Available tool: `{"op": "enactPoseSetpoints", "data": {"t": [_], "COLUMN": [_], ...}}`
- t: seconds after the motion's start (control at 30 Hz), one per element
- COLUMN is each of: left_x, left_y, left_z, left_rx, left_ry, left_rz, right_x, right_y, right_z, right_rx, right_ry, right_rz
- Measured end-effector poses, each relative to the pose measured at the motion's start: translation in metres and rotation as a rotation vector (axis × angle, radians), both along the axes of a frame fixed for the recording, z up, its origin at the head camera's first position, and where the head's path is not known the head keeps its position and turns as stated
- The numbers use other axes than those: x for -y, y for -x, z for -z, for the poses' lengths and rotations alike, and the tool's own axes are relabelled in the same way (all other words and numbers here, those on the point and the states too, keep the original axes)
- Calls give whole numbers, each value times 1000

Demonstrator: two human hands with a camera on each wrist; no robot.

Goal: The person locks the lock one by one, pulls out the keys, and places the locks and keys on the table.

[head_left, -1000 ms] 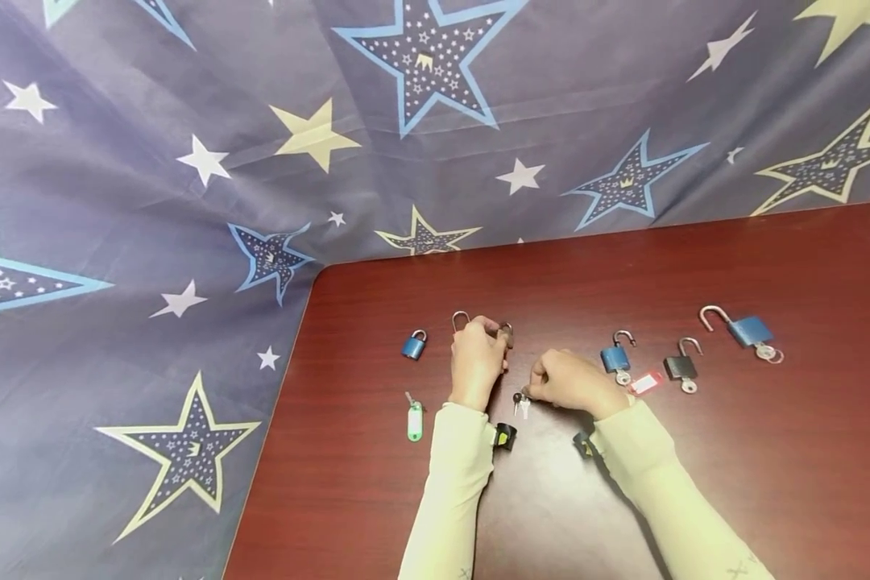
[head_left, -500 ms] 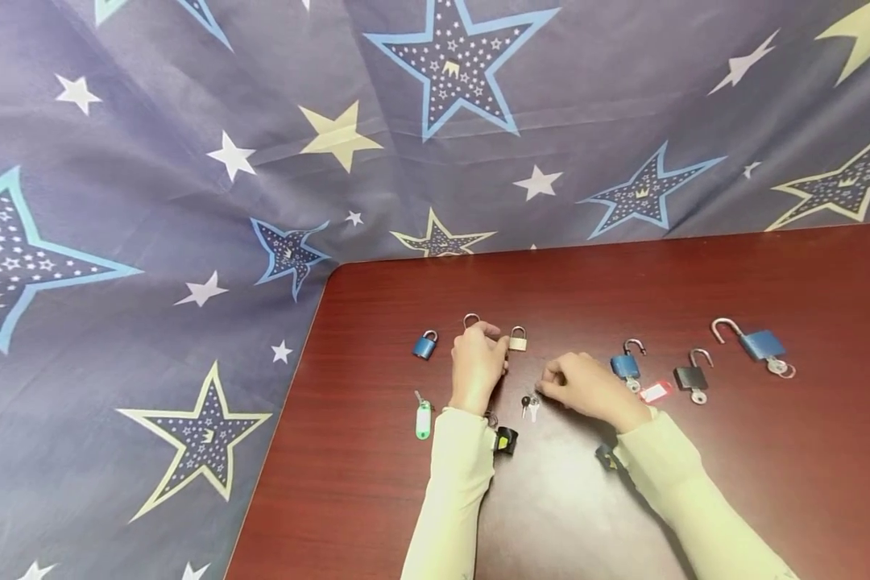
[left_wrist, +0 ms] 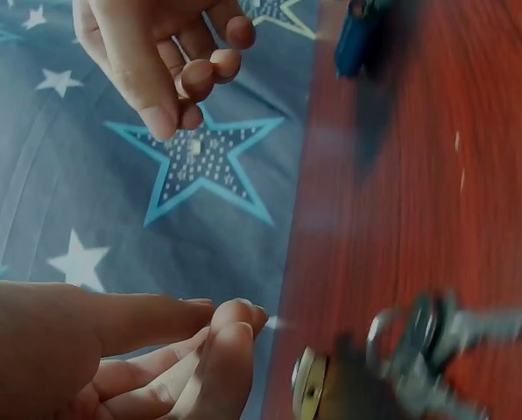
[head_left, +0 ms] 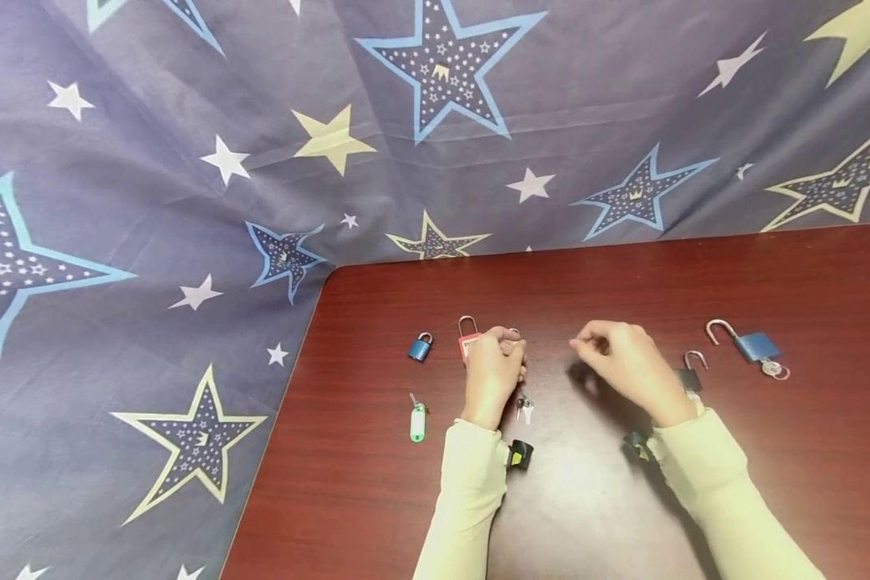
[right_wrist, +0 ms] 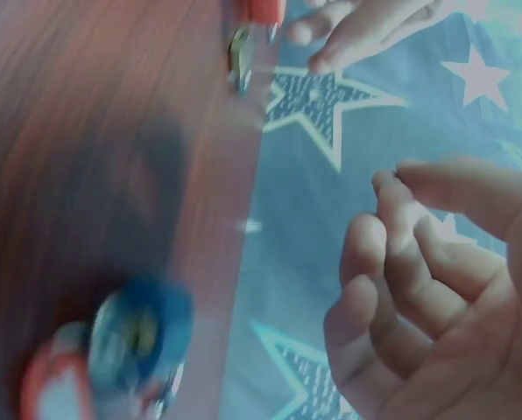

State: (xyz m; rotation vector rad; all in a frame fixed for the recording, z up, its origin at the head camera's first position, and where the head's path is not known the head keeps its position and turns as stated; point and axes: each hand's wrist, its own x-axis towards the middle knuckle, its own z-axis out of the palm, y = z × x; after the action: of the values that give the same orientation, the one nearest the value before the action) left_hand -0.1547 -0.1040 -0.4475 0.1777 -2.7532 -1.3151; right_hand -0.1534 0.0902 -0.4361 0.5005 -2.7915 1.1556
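Note:
My left hand (head_left: 495,370) hovers over the keys' side of a small brass padlock, whose shackle (head_left: 515,332) peeks out past the fingers. In the left wrist view the brass padlock (left_wrist: 309,385) lies apart from the fingertips. Close by it is a bunch of keys (head_left: 525,407). A red padlock (head_left: 469,342) is partly hidden by that hand. My right hand (head_left: 623,362) is raised above the table, fingers loosely bent and nothing seen between them. Below it, in the right wrist view, are a blurred blue padlock (right_wrist: 143,337) and a red key tag (right_wrist: 58,385).
A small blue padlock (head_left: 420,347) and a green key tag (head_left: 417,421) lie to the left. On the right are an unlocked black padlock (head_left: 689,379), partly covered, and a larger unlocked blue padlock (head_left: 757,347) with a key. Starry cloth (head_left: 377,185) hangs behind the table.
The right hand has left the area by the keys, moving right and up, and now covers the middle blue padlock. The left hand has shifted slightly right, over the brass padlock.

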Motion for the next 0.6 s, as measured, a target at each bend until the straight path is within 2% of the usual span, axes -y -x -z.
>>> {"op": "enactPoseSetpoints", "data": {"t": [0.07, 0.17, 0.43, 0.5, 0.6], "left_x": [-8, -20, -47, -52, -57], "left_y": [-1, -2, -8, -9, -9], "left_z": [0, -1, 5, 7, 10], "left_rx": [-4, -16, 13, 18, 10], "left_ry": [-49, -45, -151, -146, -89], "left_rz": [20, 29, 81, 101, 144], "right_x": [-12, -29, -52, -54, -58], "right_y": [0, 0, 0, 0, 0], "right_z": [-1, 0, 4, 4, 6], "right_rx": [-28, -30, 145, 176, 204], "right_ry": [3, -10, -11, -5, -12], "right_rz": [26, 50, 42, 44, 49]}}
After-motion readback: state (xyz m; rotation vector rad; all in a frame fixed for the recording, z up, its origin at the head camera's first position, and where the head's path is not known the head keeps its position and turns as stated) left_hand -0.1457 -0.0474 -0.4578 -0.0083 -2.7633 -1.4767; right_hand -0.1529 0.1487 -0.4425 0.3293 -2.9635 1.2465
